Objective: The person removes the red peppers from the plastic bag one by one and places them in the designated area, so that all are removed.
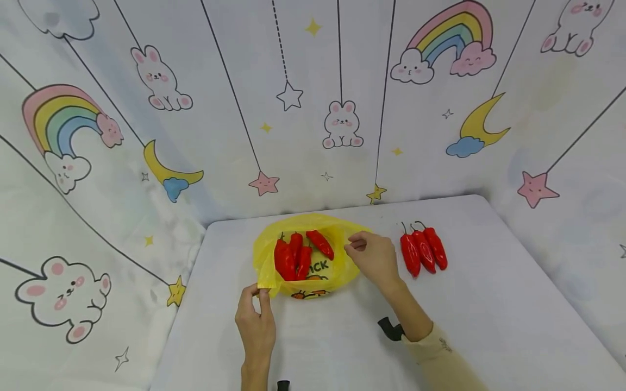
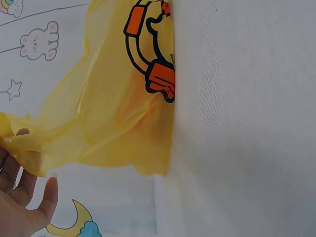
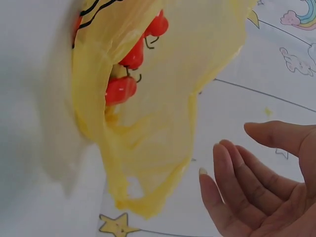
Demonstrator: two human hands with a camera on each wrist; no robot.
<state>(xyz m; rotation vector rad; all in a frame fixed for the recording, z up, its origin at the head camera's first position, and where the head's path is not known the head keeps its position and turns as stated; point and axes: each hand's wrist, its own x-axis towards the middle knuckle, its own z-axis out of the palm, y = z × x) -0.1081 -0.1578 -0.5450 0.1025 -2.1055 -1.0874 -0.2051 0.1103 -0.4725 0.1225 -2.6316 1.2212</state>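
Note:
A yellow plastic bag [image 1: 344, 271] lies with its mouth spread wide on the white table, several red chili peppers [image 1: 285, 259] inside it. My left hand [image 1: 256, 326] grips the bag's near left corner; in the left wrist view the fingers [image 2: 24, 185] curl at the gathered plastic. Beside the bag's right edge, my right hand [image 1: 375, 259] holds nothing. Its fingers [image 3: 249, 197] are loosely bent, thumb apart from them, in the right wrist view. There, red peppers [image 3: 121, 90] with dark stems show through the bag's opening.
Three more red chili peppers [image 1: 423, 250] lie side by side to the right of my right hand, stems pointing away. A white table [image 1: 489, 304] runs back to a patterned cloth backdrop [image 1: 313, 157]. A black curved piece [image 1: 390, 329] shows by my right wrist.

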